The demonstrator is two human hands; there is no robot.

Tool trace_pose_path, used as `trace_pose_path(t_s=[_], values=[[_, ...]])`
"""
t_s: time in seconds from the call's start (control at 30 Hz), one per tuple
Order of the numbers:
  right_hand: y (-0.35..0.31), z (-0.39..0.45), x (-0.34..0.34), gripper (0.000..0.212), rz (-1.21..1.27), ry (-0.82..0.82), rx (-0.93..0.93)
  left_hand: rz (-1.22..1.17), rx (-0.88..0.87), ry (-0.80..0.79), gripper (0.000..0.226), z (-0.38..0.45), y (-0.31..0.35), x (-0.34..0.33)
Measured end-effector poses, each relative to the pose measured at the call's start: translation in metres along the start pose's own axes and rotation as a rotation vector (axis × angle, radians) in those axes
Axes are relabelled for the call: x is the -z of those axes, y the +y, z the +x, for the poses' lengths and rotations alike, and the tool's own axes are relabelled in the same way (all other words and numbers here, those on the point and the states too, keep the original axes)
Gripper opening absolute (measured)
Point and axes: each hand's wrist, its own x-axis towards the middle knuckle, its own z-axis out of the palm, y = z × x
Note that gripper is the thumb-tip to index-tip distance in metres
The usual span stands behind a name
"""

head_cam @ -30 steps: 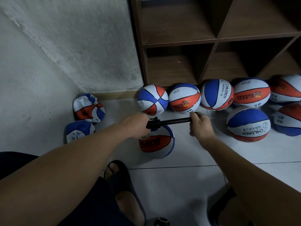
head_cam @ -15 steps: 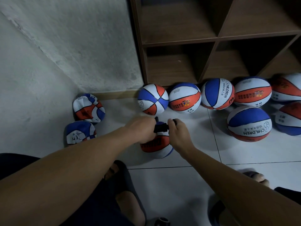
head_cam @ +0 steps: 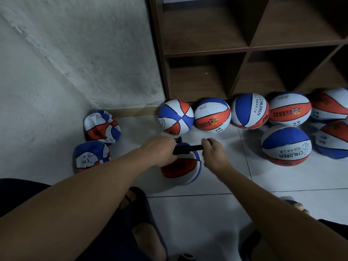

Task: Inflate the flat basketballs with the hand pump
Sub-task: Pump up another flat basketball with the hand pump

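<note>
A black hand pump [head_cam: 185,148] lies level over a red, white and blue basketball [head_cam: 183,169] on the tiled floor. My left hand [head_cam: 160,152] grips the pump's barrel and hides most of it. My right hand [head_cam: 213,154] holds the handle end, with a short stretch of the black rod showing between my hands. Two flat, crumpled basketballs lie by the left wall, one at the back [head_cam: 101,127] and one nearer me [head_cam: 91,156].
Several round basketballs line the foot of a brown cubby shelf [head_cam: 244,49], among them one [head_cam: 176,116] right behind the pump and one marked CHILDREN [head_cam: 286,146] to the right. My sandalled left foot [head_cam: 135,200] is close below the ball, with my right foot's toes [head_cam: 293,204] further right.
My right hand pushed the handle in toward my left hand, then drew it a little way back out to the right. The ball under the pump stayed in place.
</note>
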Motion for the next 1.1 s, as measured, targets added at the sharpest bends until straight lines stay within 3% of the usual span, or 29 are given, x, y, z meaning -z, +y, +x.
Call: trace_pose_path(t_s=[0.2, 0.4, 0.73, 1.1], values=[[0.018, 0.009, 0.042, 0.039, 0.068, 0.056, -0.044, -0.012, 0.035, 0.021, 0.026, 0.002, -0.02, 0.001], [0.0, -0.003, 0.015, 0.03, 0.06, 0.188, -0.007, -0.015, 0.021, 0.037, 0.02, 0.002, -0.002, -0.001], [-0.012, -0.028, -0.036, 0.032, -0.002, 0.035, 0.091, 0.027, 0.008, 0.013, 0.01, -0.002, 0.01, -0.007], [0.003, -0.01, -0.011, 0.04, 0.011, 0.038, 0.013, 0.044, -0.002, 0.04, 0.022, 0.0, -0.004, -0.005]])
